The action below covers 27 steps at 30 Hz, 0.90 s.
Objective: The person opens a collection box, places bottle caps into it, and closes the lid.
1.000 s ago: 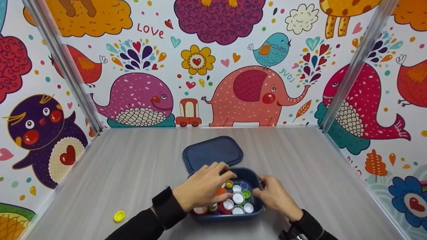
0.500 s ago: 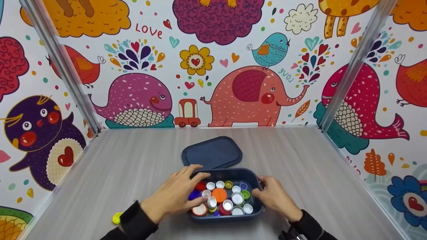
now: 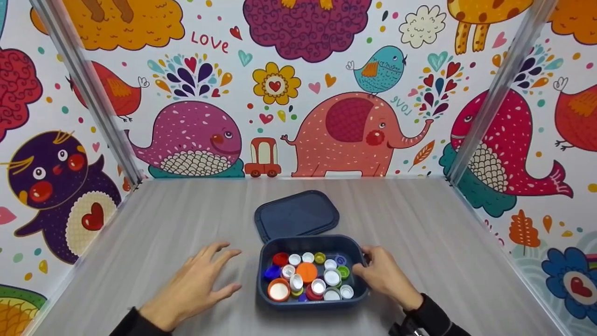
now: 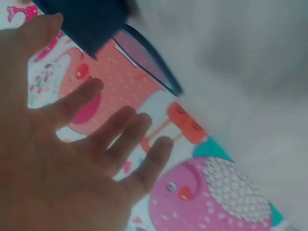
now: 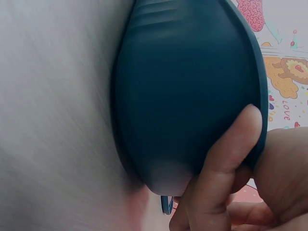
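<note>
A dark blue plastic box (image 3: 313, 305) stands on the table, holding several bottle caps in white, red, blue, green and yellow. Among them an orange cap (image 3: 307, 273) lies near the middle. My right hand (image 3: 388, 275) grips the box's right wall, and the right wrist view shows fingers against the outside of the box (image 5: 187, 96). Left of the box, apart from it, my left hand (image 3: 193, 284) hovers with spread fingers and nothing in them. In the left wrist view the palm of that hand (image 4: 72, 159) is bare.
The box's dark blue lid (image 3: 298, 215) lies flat just behind it. The grey table (image 3: 186, 214) is bounded by printed panels at the back and sides, with metal posts (image 3: 93, 100) at the corners.
My left hand has moved leftward from over the box to beside it, uncovering the caps. The yellow cap on the table at left has dropped from sight near that arm. My right hand stays put.
</note>
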Each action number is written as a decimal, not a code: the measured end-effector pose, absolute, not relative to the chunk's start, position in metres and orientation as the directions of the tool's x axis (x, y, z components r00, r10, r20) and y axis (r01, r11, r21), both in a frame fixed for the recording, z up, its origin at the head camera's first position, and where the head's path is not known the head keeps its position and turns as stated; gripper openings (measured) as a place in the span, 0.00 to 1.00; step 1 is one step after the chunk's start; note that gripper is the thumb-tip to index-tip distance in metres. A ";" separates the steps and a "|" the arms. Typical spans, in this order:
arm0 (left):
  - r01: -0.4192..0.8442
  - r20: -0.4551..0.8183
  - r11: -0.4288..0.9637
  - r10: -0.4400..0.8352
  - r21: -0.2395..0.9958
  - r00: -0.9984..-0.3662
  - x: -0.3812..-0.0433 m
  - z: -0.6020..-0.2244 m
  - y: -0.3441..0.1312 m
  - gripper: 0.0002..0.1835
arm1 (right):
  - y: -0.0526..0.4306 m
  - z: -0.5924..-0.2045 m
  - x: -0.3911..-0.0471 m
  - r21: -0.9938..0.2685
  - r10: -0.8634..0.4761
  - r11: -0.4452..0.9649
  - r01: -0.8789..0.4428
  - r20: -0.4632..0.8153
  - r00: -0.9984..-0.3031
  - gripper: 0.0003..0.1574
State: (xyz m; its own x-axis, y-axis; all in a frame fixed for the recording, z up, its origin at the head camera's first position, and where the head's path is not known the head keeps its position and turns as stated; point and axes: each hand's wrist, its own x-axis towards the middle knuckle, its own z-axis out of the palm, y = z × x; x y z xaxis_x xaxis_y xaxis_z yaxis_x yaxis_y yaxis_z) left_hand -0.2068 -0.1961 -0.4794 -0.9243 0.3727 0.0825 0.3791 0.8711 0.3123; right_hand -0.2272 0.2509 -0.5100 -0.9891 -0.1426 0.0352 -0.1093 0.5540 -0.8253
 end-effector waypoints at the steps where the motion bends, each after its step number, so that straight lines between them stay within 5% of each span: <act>1: 0.367 0.076 0.878 0.362 0.306 -0.929 -0.206 -0.481 -0.201 0.39 | 0.251 -0.510 -0.227 -0.825 -0.142 0.554 -0.109 0.035 -0.989 0.17; 15: 0.142 -0.209 0.946 0.208 0.292 -0.956 -0.185 -0.508 -0.291 0.46 | 0.247 -0.510 -0.227 -0.825 -0.139 0.553 -0.112 0.041 -0.989 0.15; 27: 0.148 -0.194 0.899 0.245 0.413 -0.950 -0.176 -0.517 -0.322 0.24 | 0.248 -0.511 -0.225 -0.835 -0.126 0.541 -0.103 0.041 -0.991 0.15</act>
